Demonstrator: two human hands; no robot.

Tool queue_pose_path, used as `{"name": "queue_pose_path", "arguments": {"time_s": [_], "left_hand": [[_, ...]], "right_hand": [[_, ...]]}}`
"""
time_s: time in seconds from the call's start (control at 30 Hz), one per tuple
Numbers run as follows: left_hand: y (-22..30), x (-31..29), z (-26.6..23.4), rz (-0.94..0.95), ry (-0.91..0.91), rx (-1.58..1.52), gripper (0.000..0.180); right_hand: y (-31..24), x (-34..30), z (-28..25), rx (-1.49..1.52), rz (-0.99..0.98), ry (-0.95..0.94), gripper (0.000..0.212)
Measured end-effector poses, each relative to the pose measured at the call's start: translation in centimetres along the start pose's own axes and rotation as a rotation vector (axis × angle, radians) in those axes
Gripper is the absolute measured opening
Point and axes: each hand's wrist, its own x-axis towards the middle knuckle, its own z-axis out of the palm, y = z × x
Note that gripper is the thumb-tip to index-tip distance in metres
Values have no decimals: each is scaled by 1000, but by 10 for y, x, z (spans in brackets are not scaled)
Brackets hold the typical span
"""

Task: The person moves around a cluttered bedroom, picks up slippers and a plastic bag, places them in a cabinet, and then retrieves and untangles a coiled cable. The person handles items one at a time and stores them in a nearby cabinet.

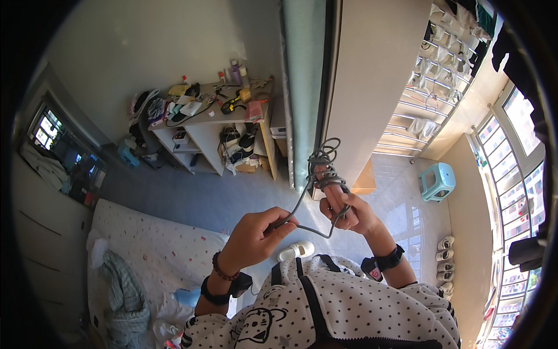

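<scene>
A dark grey cable (321, 159) hangs in several uneven loops around the outstretched fingers of my right hand (361, 216), with its thumb and other fingers bent in against the palm. Between the thumb and fingertips of my left hand (253, 237), lower and to the left, a stretch of the same cable is pinched. One slack length bows down between the two hands, and another runs up from the left hand to the coil. The cable's ends cannot be made out. Both wrists wear dark straps.
To the left is a bed (157, 220) with a crumpled grey-green cloth (122, 285). A cluttered desk (218, 116) stands behind it. A wall edge and pale green curtain (305, 75) rise ahead. A blue stool (437, 181) and shoes (445, 256) are at right; white footwear (296, 250) lies below.
</scene>
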Motion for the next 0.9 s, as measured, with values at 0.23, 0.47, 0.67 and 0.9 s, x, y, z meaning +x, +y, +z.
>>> {"name": "queue_pose_path", "arguments": {"time_s": [0.23,0.47,0.67,0.9], "left_hand": [[-27,7,7,173,-63,37,15],[-14,8,14,220,10,107,14],[-14,11,17,122,-25,70,13],[-50,26,24,277,245,117,16]], "right_hand": [[-4,-8,7,-24,-55,-42,51],[7,-1,9,150,89,-110,47],[-3,-1,21,-193,-31,11,58],[-7,-3,58,-1427,-347,424,59]]}}
